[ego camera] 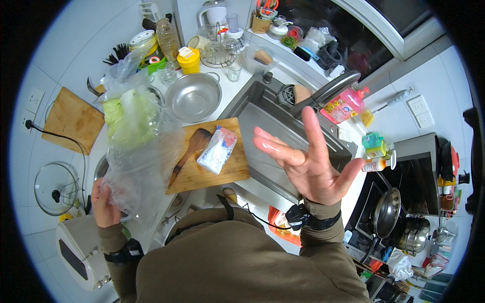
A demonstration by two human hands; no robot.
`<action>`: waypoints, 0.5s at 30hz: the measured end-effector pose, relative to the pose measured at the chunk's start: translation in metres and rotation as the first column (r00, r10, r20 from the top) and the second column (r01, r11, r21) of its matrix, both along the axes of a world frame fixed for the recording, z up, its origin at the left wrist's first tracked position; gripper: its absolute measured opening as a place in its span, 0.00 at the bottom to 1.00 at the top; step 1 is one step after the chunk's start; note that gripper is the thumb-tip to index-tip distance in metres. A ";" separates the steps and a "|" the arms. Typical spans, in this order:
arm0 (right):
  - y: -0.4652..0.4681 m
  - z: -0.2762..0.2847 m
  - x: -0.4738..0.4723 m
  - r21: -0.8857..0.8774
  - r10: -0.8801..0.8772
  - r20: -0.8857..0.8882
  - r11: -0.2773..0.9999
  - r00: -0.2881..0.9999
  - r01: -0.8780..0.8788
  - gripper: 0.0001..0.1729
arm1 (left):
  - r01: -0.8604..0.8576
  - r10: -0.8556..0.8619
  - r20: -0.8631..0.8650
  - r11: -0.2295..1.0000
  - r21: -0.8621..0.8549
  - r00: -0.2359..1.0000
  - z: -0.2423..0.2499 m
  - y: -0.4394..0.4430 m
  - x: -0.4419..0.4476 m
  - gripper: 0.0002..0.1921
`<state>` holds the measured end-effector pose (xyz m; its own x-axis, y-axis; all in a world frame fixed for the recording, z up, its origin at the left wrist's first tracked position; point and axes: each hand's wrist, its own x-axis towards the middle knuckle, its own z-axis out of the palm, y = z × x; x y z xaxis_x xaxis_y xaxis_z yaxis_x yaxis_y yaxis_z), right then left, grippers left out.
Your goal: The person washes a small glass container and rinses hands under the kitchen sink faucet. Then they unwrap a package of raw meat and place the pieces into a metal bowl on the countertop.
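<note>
My left hand (105,204) grips the bunched end of a clear plastic bag (140,174) at the left of the counter. Inside the bag's upper part shows a pale green leafy vegetable (130,113), perhaps cabbage or lettuce. My right hand (312,163) is raised over the sink (265,128), palm up with its fingers spread, wet and holding nothing. Between the hands, a wooden cutting board (212,183) lies partly across the sink's left edge. On it rest a wooden spatula (189,151) with a darkened blade and a white printed packet (218,149).
Behind the board sits a metal colander (194,97). A curved faucet (326,91) and a pink soap bottle (343,105) stand behind the sink. To the right are a frying pan (386,212) and a steel pot (415,235). Another cutting board (74,119) leans on the left wall.
</note>
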<state>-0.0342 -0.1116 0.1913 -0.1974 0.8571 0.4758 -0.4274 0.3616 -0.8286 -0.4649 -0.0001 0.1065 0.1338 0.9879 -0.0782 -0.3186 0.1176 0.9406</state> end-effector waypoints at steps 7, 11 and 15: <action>-0.014 0.002 0.026 0.189 0.447 -0.520 0.891 0.728 -0.412 0.45 | 0.168 -0.171 0.042 0.984 0.062 0.984 0.003 0.006 0.017 0.17; -0.021 -0.009 0.047 0.171 0.414 -0.546 0.906 0.728 -0.387 0.40 | 0.032 -0.033 -0.023 0.999 -0.026 0.999 0.001 0.003 0.029 0.17; -0.026 -0.051 0.093 -0.421 0.091 -0.079 0.899 0.993 -0.115 0.38 | 0.069 -0.069 -0.018 0.998 -0.008 0.997 0.001 0.005 0.032 0.16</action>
<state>0.0584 -0.1379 0.1403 -0.2794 0.9565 0.0842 -0.4931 -0.0677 -0.8673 -0.4328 0.0046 0.1073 0.2002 0.9758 -0.0884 -0.2919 0.1456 0.9453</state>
